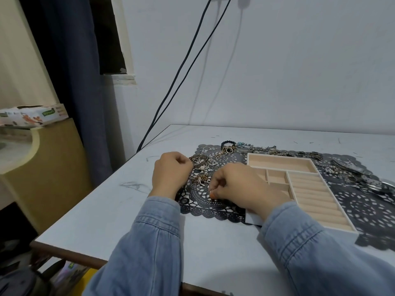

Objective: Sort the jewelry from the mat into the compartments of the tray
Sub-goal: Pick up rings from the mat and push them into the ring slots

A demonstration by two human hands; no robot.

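Observation:
A dark lace mat (205,201) lies on the pale table. On it stands a white tray (333,214) with beige compartments, all of them bare as far as I can see. Heaps of rings and chains (202,165) lie on the mat's left part. My left hand (171,174) is curled at the mat's left edge, beside that heap; whether it holds anything is hidden. My right hand (241,186) is just left of the tray, its fingers pinching a small ring (211,192) above the mat.
Bracelets and more jewelry (239,147) line the mat's far edge, and others (350,174) lie right of the tray. Two dark cables (181,77) hang down the wall behind the table's far left corner. A cabinet with a box (32,115) stands at left.

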